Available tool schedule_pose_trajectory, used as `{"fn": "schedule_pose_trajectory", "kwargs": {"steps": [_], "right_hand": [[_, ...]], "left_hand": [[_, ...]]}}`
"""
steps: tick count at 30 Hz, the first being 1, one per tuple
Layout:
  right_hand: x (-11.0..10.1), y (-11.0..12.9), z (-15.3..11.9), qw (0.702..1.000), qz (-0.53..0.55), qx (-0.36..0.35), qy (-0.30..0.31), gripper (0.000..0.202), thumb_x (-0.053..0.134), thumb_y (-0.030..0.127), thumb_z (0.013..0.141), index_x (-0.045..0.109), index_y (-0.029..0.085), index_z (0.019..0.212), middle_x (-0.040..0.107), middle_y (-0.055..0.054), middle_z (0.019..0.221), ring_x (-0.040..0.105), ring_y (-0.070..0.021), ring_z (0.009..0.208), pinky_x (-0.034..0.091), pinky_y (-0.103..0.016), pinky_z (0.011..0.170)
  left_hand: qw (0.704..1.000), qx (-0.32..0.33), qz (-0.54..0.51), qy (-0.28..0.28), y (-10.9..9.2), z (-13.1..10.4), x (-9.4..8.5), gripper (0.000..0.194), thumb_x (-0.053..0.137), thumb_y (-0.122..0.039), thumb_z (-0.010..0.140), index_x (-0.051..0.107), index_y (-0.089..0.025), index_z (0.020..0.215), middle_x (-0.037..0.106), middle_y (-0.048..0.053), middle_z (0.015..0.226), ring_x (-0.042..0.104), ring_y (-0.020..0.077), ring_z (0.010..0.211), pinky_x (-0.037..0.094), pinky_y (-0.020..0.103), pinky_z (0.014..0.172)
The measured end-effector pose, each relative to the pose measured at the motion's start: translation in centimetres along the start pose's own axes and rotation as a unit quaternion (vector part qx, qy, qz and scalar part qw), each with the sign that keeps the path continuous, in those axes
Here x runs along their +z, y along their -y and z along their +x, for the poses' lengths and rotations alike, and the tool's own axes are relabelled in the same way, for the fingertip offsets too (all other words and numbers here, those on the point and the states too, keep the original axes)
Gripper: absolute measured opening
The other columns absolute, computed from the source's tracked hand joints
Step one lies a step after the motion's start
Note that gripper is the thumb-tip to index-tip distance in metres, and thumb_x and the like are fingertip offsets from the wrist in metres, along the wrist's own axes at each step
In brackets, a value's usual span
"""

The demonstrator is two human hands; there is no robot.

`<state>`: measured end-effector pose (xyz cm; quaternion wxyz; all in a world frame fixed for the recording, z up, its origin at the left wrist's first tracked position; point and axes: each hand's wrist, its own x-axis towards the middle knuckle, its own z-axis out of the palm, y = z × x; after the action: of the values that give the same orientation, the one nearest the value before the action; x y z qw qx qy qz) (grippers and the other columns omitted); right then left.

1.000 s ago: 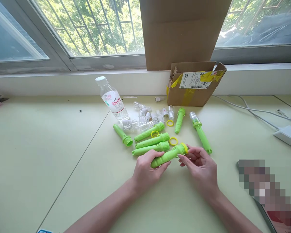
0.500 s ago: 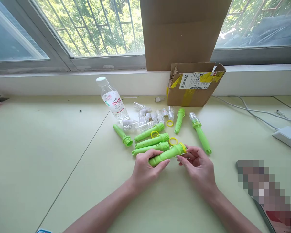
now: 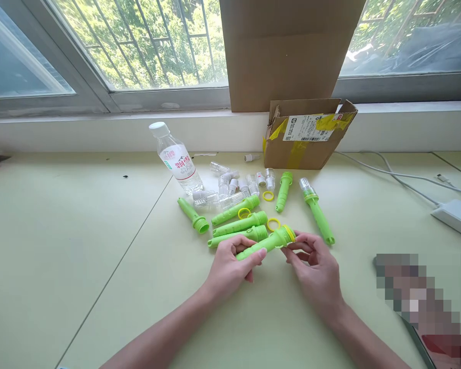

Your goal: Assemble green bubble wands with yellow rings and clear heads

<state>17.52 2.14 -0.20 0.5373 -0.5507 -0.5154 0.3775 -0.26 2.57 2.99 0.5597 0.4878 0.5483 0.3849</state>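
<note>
My left hand (image 3: 226,264) is wrapped round a green plastic flashlight-like handle (image 3: 267,245), its threaded end tilted up to the right. A yellow ring (image 3: 291,233) sits around that threaded end. At the ring's right edge is my right hand (image 3: 317,264), fingers curled and tips pressed close to the ring; the exact grip is partly hidden. Just beyond my left hand lie several more green handles (image 3: 240,224), with loose yellow rings (image 3: 279,223) among them. To the right, another green handle (image 3: 321,220) carries a clear ribbed cap (image 3: 305,185).
Several clear caps and white-based pieces (image 3: 232,199) lie in a cluster behind the handles. A water bottle (image 3: 182,166) stands at their left. An open cardboard box (image 3: 301,154) is against the wall. At right are a power strip (image 3: 457,218) and a blurred-out dark-edged object (image 3: 418,335).
My left thumb and fingers have shifted a little on the green handle. The right hand stays at the ringed end, almost unmoved. The view has drifted slightly.
</note>
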Motion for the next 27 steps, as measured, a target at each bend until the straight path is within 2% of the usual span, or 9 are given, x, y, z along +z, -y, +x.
{"fn": "schedule_pose_trajectory", "kwargs": {"steps": [5, 8, 11, 14, 16, 18, 22, 27], "right_hand": [[0.0, 0.1, -0.2, 1.000, 0.007, -0.009, -0.007, 0.024, 0.073, 0.032, 0.076, 0.056, 0.023, 0.089, 0.064, -0.009, 0.117, 0.068, -0.0201, 0.080, 0.057, -0.030, 0.054], [-0.1, 0.0, -0.3, 1.000, 0.019, 0.008, -0.003, 0.025, 0.073, 0.032, 0.076, 0.055, 0.023, 0.090, 0.066, -0.009, 0.116, 0.069, -0.0184, 0.071, 0.057, -0.030, 0.053], [-0.1, -0.2, -0.3, 1.000, 0.017, 0.019, -0.017, 0.026, 0.074, 0.033, 0.075, 0.055, 0.023, 0.089, 0.067, -0.009, 0.114, 0.065, -0.0144, 0.058, 0.055, -0.030, 0.049], [-0.1, -0.3, -0.3, 0.999, 0.021, 0.024, -0.020, 0.025, 0.075, 0.033, 0.074, 0.056, 0.022, 0.088, 0.068, -0.009, 0.113, 0.063, -0.0134, 0.055, 0.054, -0.030, 0.048], [-0.1, -0.3, -0.4, 0.999, 0.026, 0.032, -0.018, 0.025, 0.075, 0.033, 0.074, 0.056, 0.022, 0.087, 0.069, -0.009, 0.112, 0.063, -0.0137, 0.055, 0.053, -0.030, 0.049], [0.0, -0.3, -0.4, 0.999, 0.033, 0.038, -0.017, 0.025, 0.076, 0.033, 0.073, 0.057, 0.022, 0.086, 0.069, -0.010, 0.111, 0.064, -0.0143, 0.056, 0.053, -0.030, 0.049], [0.0, -0.4, -0.5, 0.998, 0.049, 0.037, -0.019, 0.025, 0.077, 0.031, 0.072, 0.059, 0.021, 0.085, 0.070, -0.011, 0.110, 0.065, -0.0152, 0.056, 0.054, -0.030, 0.049], [-0.1, -0.6, -0.3, 0.998, 0.047, 0.039, -0.003, 0.025, 0.077, 0.031, 0.071, 0.060, 0.020, 0.085, 0.072, -0.009, 0.101, 0.067, -0.0170, 0.058, 0.056, -0.031, 0.052]], "left_hand": [[0.997, -0.037, -0.009, 0.062, -0.1, 0.1, -0.3, 0.034, 0.063, -0.048, 0.080, 0.055, -0.015, 0.077, 0.066, 0.002, 0.063, 0.053, 0.0086, 0.035, 0.037, 0.019, 0.036], [0.996, -0.044, -0.005, 0.079, 0.0, 0.1, -0.3, 0.034, 0.061, -0.049, 0.082, 0.054, -0.016, 0.078, 0.066, 0.002, 0.063, 0.054, 0.0093, 0.037, 0.037, 0.019, 0.037], [0.998, -0.015, 0.019, 0.065, 0.2, 0.1, -0.1, 0.031, 0.058, -0.048, 0.083, 0.054, -0.017, 0.081, 0.064, 0.001, 0.069, 0.053, 0.0087, 0.041, 0.038, 0.020, 0.038], [0.993, 0.080, 0.081, 0.027, 0.4, 0.0, 0.0, 0.028, 0.067, -0.042, 0.077, 0.055, -0.018, 0.086, 0.061, 0.000, 0.074, 0.054, 0.0099, 0.050, 0.042, 0.022, 0.043], [0.979, 0.152, 0.135, -0.005, 0.7, 0.1, 0.1, 0.028, 0.074, -0.035, 0.071, 0.056, -0.019, 0.085, 0.061, 0.000, 0.073, 0.056, 0.0117, 0.057, 0.045, 0.023, 0.049], [0.966, 0.192, 0.171, -0.031, 1.0, 0.1, 0.1, 0.022, 0.073, -0.029, 0.071, 0.057, -0.018, 0.081, 0.061, 0.000, 0.070, 0.056, 0.0127, 0.059, 0.045, 0.024, 0.053], [0.960, 0.209, 0.179, -0.049, 1.6, 0.1, 0.2, 0.014, 0.069, -0.028, 0.076, 0.062, -0.017, 0.080, 0.065, 0.003, 0.069, 0.058, 0.0142, 0.058, 0.046, 0.025, 0.053], [0.977, 0.162, 0.134, -0.033, 1.3, 0.1, 0.2, 0.015, 0.070, -0.029, 0.074, 0.064, -0.016, 0.079, 0.066, 0.003, 0.069, 0.060, 0.0147, 0.060, 0.047, 0.024, 0.054]]}}
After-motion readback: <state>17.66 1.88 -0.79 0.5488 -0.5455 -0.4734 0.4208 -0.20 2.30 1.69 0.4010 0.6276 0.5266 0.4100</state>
